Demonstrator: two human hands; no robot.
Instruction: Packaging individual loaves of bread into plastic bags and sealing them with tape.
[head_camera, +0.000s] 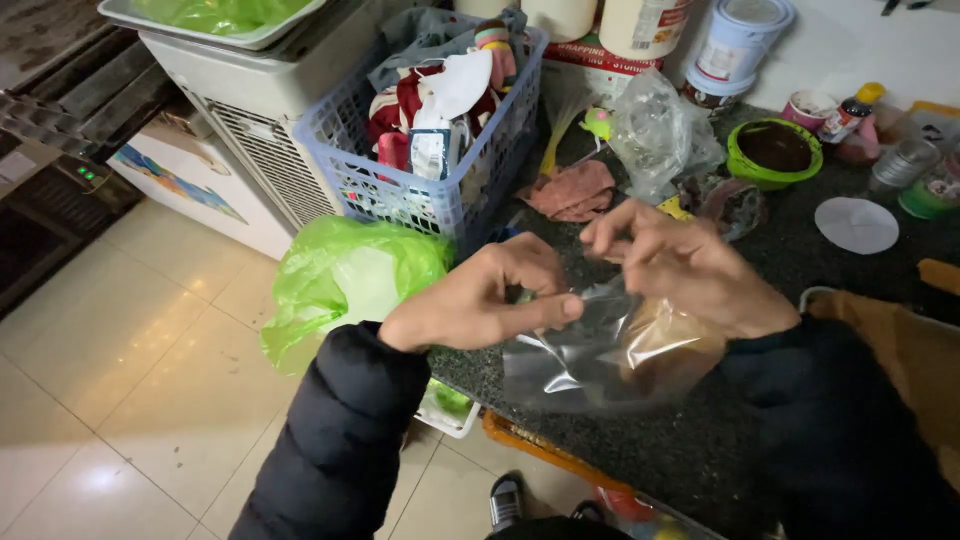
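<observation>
Two hands grip one clear plastic bag (600, 350) over the dark counter edge (700, 450): our left hand (480, 300) pinches its mouth between thumb and fingers, our right hand (680, 265) is closed on the film just beside. We judge the thin film may tear or slip if we pull apart hard, dropping the brownish contents toward the tiled floor (120, 380).

— What stands beyond the pinch on the clear bag (600, 350)?

— A blue basket (420, 150) close ahead on the left, a crumpled clear bag (655, 135) and a green bowl (773, 150) ahead on the right.

— Any open way?

— Bare dark counter (800, 270) just right of the right hand (690, 265); open floor (130, 380) left of the left hand (480, 300), past the green bag (340, 280) beside it.
</observation>
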